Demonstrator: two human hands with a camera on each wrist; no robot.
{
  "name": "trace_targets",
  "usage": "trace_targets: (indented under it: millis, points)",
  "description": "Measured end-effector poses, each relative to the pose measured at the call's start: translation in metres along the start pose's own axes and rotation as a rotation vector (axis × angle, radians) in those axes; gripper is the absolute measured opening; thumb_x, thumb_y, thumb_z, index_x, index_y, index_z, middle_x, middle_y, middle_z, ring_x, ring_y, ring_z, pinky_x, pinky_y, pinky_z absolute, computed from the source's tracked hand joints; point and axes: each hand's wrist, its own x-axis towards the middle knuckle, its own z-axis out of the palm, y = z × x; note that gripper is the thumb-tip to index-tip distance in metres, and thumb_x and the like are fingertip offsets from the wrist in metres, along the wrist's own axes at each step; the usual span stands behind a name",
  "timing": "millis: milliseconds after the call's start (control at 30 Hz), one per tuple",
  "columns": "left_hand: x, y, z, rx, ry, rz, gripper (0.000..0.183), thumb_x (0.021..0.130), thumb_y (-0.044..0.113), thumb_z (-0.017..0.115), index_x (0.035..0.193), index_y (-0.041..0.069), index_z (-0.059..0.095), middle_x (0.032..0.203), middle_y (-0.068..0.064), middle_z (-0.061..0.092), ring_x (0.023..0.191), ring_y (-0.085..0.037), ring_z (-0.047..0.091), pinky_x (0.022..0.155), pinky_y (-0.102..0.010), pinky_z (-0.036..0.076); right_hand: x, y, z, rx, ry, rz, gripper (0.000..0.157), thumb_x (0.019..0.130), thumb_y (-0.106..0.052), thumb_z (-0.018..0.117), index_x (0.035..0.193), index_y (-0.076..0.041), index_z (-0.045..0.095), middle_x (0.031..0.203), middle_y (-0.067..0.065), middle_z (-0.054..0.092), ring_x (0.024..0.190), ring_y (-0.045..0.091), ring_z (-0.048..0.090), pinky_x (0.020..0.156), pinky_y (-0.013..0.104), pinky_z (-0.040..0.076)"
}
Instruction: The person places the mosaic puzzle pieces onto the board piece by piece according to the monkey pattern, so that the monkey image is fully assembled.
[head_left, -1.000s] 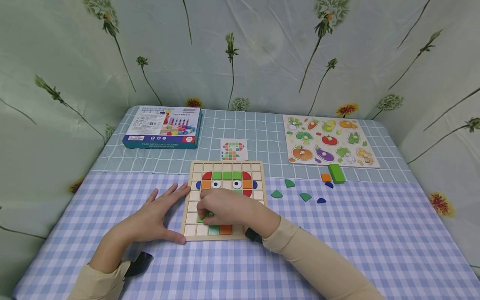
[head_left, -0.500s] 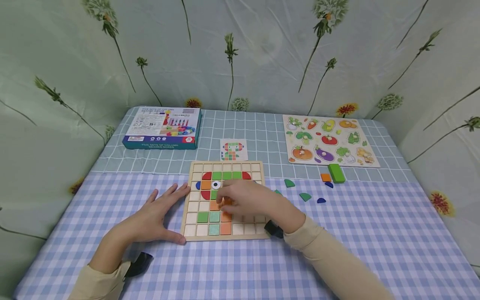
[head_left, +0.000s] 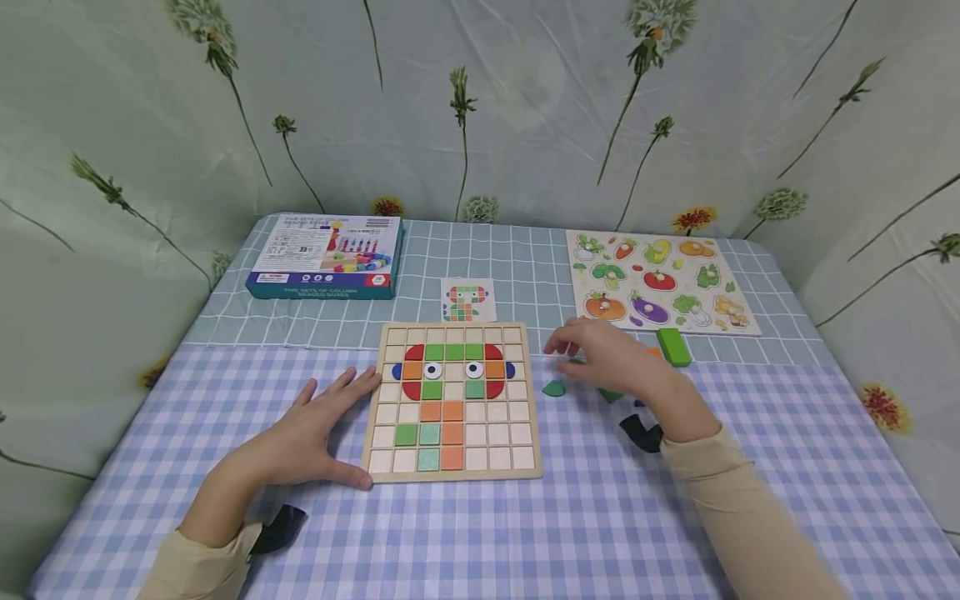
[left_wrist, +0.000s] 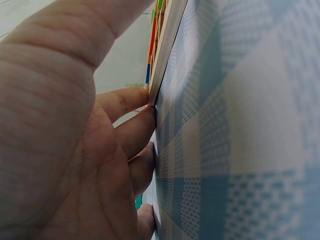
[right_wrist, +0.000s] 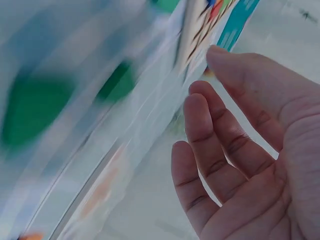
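A wooden grid board [head_left: 501,436] lies on the table, with coloured tiles forming a figure with two eye tiles [head_left: 432,370]. My left hand [head_left: 300,437] rests on the cloth with its fingers spread, fingertips and thumb at the board's left edge. In the left wrist view, the fingertips meet the side of the board [left_wrist: 170,45]. To the right of the board, my right hand [head_left: 609,354] is above the loose pieces, its fingers loosely bent and holding nothing. A green quarter-round piece [head_left: 553,388] lies below its fingertips; another green piece [head_left: 611,397] shows partly under the hand.
A picture card [head_left: 467,302] lies behind the board. At the back left stands a bead-toy box [head_left: 322,257]; at the back right lies a vegetable puzzle board [head_left: 660,279]. A green block [head_left: 673,347] and a mostly hidden orange piece [head_left: 655,353] are beyond the right hand.
My right hand has left the green square tile at the board's lower left and moved right, over the loose pieces. My left hand has stayed in place.
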Motion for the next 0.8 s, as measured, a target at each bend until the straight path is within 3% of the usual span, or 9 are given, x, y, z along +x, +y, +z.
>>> trace_targets:
  millis: [200, 367, 567, 800]
  points:
    - [0.000, 0.001, 0.000, 0.004, 0.002, 0.006, 0.136, 0.063, 0.068, 0.096, 0.172, 0.026, 0.026, 0.180, -0.008, 0.024, 0.167, -0.046, 0.013, 0.127, -0.080, -0.003, -0.021, 0.041, -0.019, 0.035, 0.028, 0.134, 0.026, 0.096, -0.007, 0.077, 0.122, -0.007, 0.078, 0.109, 0.008, 0.076, 0.085, 0.019, 0.063, 0.077, 0.031, 0.057]
    - [0.000, 0.000, -0.001, 0.007, 0.003, 0.009, 0.137, 0.063, 0.068, 0.096, 0.172, 0.025, 0.026, 0.181, -0.009, 0.024, 0.167, -0.047, 0.013, 0.126, -0.080, -0.003, -0.035, 0.069, -0.028, 0.029, 0.047, 0.211, 0.028, 0.096, -0.006, 0.077, 0.123, -0.005, 0.077, 0.113, 0.013, 0.075, 0.082, 0.019, 0.059, 0.073, 0.031, 0.053]
    - [0.000, -0.001, -0.001, 0.007, -0.006, -0.007, 0.138, 0.062, 0.070, 0.095, 0.172, 0.027, 0.025, 0.181, -0.007, 0.023, 0.167, -0.046, 0.012, 0.127, -0.079, -0.004, -0.043, 0.090, -0.026, 0.028, 0.028, 0.278, 0.026, 0.096, -0.001, 0.075, 0.122, -0.004, 0.077, 0.116, 0.015, 0.076, 0.089, 0.023, 0.061, 0.085, 0.042, 0.057]
    - [0.000, -0.001, -0.001, 0.009, -0.006, -0.010, 0.138, 0.062, 0.070, 0.095, 0.172, 0.027, 0.025, 0.181, -0.007, 0.023, 0.167, -0.046, 0.012, 0.127, -0.080, -0.003, -0.049, 0.096, -0.025, 0.037, 0.027, 0.316, 0.025, 0.095, -0.004, 0.077, 0.120, -0.002, 0.078, 0.115, 0.017, 0.076, 0.097, 0.030, 0.063, 0.093, 0.054, 0.058]
